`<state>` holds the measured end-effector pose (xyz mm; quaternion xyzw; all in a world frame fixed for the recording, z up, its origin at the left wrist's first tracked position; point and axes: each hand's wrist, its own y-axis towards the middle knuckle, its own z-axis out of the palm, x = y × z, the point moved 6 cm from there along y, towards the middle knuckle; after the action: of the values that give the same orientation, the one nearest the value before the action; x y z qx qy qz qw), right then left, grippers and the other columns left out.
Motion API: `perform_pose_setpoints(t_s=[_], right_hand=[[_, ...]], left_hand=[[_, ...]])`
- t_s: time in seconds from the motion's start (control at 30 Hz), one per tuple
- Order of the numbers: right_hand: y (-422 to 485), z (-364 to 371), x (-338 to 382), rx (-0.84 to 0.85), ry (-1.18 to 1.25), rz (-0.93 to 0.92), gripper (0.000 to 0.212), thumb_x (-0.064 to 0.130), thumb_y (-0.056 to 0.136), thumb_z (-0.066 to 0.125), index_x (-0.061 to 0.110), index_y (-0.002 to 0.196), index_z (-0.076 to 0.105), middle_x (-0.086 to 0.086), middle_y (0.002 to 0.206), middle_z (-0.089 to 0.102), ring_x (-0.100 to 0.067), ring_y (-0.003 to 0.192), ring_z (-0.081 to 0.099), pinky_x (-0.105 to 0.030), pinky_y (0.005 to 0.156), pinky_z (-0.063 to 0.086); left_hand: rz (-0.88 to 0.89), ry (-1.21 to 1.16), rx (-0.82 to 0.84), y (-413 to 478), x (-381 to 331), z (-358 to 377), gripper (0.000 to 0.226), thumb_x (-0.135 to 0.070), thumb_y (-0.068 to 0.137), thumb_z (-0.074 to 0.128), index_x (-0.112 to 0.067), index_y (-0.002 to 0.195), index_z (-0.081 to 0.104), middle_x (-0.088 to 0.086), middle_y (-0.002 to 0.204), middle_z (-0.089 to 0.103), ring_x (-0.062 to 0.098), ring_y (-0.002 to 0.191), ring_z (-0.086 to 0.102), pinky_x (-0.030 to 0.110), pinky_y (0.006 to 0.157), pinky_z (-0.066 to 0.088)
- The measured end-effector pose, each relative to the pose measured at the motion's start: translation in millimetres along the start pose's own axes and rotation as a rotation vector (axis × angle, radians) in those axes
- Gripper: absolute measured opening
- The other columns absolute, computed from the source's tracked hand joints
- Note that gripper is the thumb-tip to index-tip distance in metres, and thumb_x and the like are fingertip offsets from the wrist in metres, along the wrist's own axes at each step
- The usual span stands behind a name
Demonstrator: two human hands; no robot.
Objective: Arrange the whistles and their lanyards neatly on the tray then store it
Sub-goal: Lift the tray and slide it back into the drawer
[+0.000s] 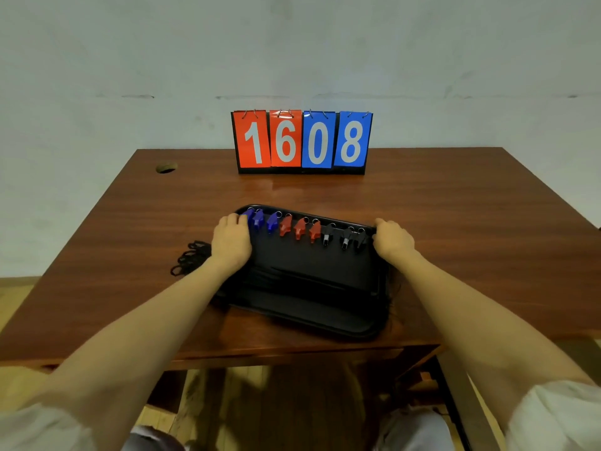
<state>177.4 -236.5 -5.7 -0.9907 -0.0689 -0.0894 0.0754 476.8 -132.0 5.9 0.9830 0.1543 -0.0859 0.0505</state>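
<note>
Seen from your head camera, the black tray (312, 317) sits near the front edge of the brown tabletop (455, 222), slightly skewed, its right end nearer to you than its left. Along its far rim nine whistles stand in a row: three blue whistles (258, 219) at the left, three red whistles (300, 227) in the middle, three black whistles (346, 239) at the right, each with a small metal ring at its far end.

Your left hand (231, 240) rests palm down on the tray's far left corner, fingers curled over the rim and touching the leftmost blue whistle. Your right hand (392, 240) does the same at the far right corner, fingers folded over the rim just beside the last black whistle. Whether either hand fully clamps the rim cannot be told from this angle.

Black lanyards (190, 258) lie bunched in loops on the tabletop just left of the tray, partly behind your left forearm. More dark cords seem to lie across the tray floor, hard to make out against the black.

At the far edge stands a flip scoreboard (302, 141), two red cards reading 1 and 6, two blue cards reading 0 and 8. A round cable hole (166, 167) marks the far left of the tabletop.
</note>
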Motion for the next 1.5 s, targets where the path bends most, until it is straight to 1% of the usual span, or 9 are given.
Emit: perform_pose_setpoints(t_s=[0.17,0.37,0.5,0.57,0.73,0.83,1.03,1.33,1.5], right_hand=[[-24,-7,-9,0.028,0.0,0.122,0.032,0.01,0.096,0.042,0.006,0.128,0.045,-0.018,0.116,0.059,-0.036,0.099,0.059,-0.038,0.069,0.041],[-66,-9,-15,0.073,0.022,0.242,0.034,0.016,0.097,0.041,0.003,0.128,0.044,-0.017,0.117,0.06,-0.033,0.101,0.062,-0.037,0.072,0.048],[-94,-10,-15,0.166,0.03,0.267,0.028,0.015,0.098,0.039,0.0,0.114,0.056,-0.011,0.069,0.064,-0.021,0.056,0.065,-0.029,0.052,0.052],[-107,-9,-14,0.2,-0.004,0.243,0.028,0.019,0.097,0.039,0.004,0.109,0.06,-0.008,0.064,0.063,-0.019,0.05,0.064,-0.026,0.05,0.05],[-129,-1,-6,0.212,-0.083,0.112,0.029,0.036,0.091,0.048,0.011,0.1,0.059,-0.005,0.081,0.061,-0.027,0.082,0.068,-0.03,0.073,0.053],[-129,-6,-5,0.261,-0.057,0.109,0.021,0.03,0.09,0.051,0.011,0.093,0.056,-0.003,0.073,0.059,-0.022,0.069,0.062,-0.031,0.067,0.051],[-114,-32,-6,0.123,0.056,0.121,0.012,0.014,0.091,0.047,0.004,0.088,0.053,-0.011,0.089,0.057,-0.029,0.08,0.055,-0.033,0.069,0.044],[-76,6,1,0.128,0.421,0.142,0.027,0.019,0.096,0.044,0.001,0.094,0.063,-0.018,0.105,0.066,-0.032,0.09,0.064,-0.038,0.081,0.054],[-72,15,-4,0.097,0.517,0.187,0.026,0.008,0.091,0.044,-0.002,0.093,0.067,-0.019,0.095,0.07,-0.035,0.085,0.068,-0.047,0.082,0.057]], left_hand=[[0.097,0.033,-0.046,-40,-33,8,0.05,-0.003,0.084,0.051,-0.009,0.134,0.046,0.013,0.134,0.046,0.033,0.122,0.04,0.04,0.096,0.036],[0.021,-0.061,-0.169,-82,-27,8,0.041,-0.008,0.09,0.049,-0.007,0.131,0.048,0.016,0.123,0.051,0.035,0.113,0.046,0.042,0.091,0.038],[-0.082,-0.141,-0.141,-102,-22,10,0.041,-0.012,0.093,0.048,-0.003,0.132,0.043,0.021,0.122,0.048,0.038,0.109,0.046,0.044,0.087,0.041],[-0.154,-0.175,-0.09,-108,-20,14,0.043,-0.018,0.095,0.047,-0.001,0.133,0.039,0.022,0.124,0.045,0.039,0.111,0.044,0.044,0.089,0.041],[-0.223,-0.25,0.007,-107,-16,20,0.048,-0.011,0.092,0.051,0.001,0.135,0.034,0.021,0.131,0.042,0.039,0.121,0.04,0.045,0.098,0.038],[-0.216,-0.269,0.034,-102,-15,18,0.045,-0.009,0.092,0.051,0.004,0.133,0.036,0.023,0.132,0.041,0.039,0.123,0.038,0.045,0.099,0.039],[-0.223,-0.318,0.076,-92,-12,17,0.037,-0.002,0.092,0.047,0.003,0.129,0.042,0.023,0.13,0.04,0.04,0.117,0.043,0.046,0.096,0.043],[-0.176,-0.306,0.109,-70,6,20,0.054,0.004,0.088,0.046,-0.007,0.141,0.04,0.016,0.137,0.043,0.035,0.124,0.044,0.045,0.098,0.045],[-0.15,-0.277,0.118,-61,5,17,0.042,0.0,0.088,0.048,-0.006,0.13,0.046,0.015,0.123,0.052,0.035,0.105,0.053,0.042,0.076,0.049]])
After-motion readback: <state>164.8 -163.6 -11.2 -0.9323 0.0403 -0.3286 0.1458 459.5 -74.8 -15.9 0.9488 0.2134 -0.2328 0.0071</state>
